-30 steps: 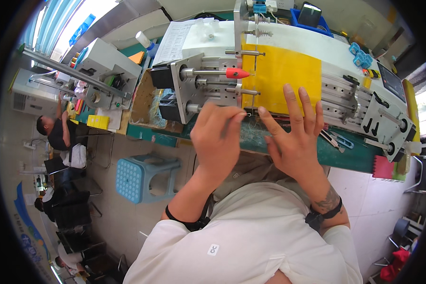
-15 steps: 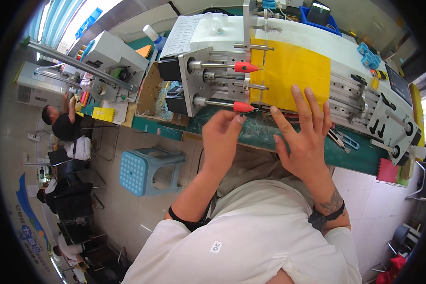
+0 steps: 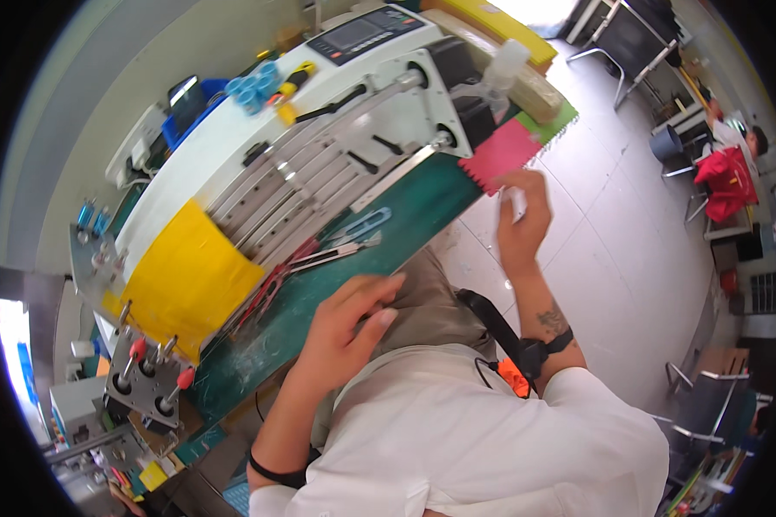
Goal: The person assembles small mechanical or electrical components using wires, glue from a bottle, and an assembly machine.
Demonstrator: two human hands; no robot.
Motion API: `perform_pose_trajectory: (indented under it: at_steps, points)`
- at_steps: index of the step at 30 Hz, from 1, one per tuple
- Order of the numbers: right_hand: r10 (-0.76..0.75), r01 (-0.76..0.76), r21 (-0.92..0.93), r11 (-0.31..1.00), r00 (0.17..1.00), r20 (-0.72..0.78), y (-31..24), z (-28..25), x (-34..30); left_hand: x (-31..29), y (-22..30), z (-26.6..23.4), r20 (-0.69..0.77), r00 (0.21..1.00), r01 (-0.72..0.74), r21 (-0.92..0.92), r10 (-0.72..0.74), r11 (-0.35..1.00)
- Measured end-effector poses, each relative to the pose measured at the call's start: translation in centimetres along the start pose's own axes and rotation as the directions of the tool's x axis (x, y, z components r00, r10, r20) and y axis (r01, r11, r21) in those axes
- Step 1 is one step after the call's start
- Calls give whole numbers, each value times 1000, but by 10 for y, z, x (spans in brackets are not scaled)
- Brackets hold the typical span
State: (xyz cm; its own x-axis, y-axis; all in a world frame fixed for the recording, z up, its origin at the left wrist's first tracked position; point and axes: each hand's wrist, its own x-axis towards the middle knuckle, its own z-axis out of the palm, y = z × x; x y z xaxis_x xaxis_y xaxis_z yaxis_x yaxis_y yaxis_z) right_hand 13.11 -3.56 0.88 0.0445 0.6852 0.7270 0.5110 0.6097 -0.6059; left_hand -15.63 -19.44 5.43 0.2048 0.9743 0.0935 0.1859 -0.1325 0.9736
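My left hand (image 3: 345,332) hovers over my lap at the bench's front edge, fingers loosely bent and thumb apart, nothing seen in it. My right hand (image 3: 524,224) is over the floor beside the bench corner, close to a pink zigzag-edged sheet (image 3: 502,153). Its fingers are curled, slightly blurred, with a light gap between them and the thumb; I see no object held. Left of both hands, a yellow sheet (image 3: 190,280) covers part of a metal-railed machine (image 3: 289,202). Two red cone tips, the nearer red cone (image 3: 185,377) included, sit on its rods.
On the green bench mat (image 3: 259,358) lie a utility knife (image 3: 332,255), a light blue clip-like tool (image 3: 360,226) and red-handled tools (image 3: 272,289). A control panel (image 3: 362,36) and light blue rings (image 3: 254,86) are at the back. Chairs stand at the far right.
My view has swung to the right. My left hand has left the red cone tip and my right hand has come off the yellow sheet, toward the pink sheet.
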Motion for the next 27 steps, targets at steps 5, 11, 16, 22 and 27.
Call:
perform_pose_trajectory:
  at_steps: [5,11,16,22,27]
  points:
    - [225,-222,-199,955,974,-10,75,-56,-5,115,-20,54,254,908,-419,524,333,742]
    - [192,-199,-196,960,980,-53,83,-37,-7,176,-22,83,288,919,-392,728,268,562]
    - [229,-238,-172,956,971,-72,95,-16,-17,179,-32,80,299,923,-384,742,242,549]
    - [185,-199,-202,959,979,-83,99,-11,-12,177,-36,79,290,918,-393,755,270,526]
    - [146,-170,-239,956,983,-113,97,-10,-12,176,-37,82,279,920,-385,767,274,513]
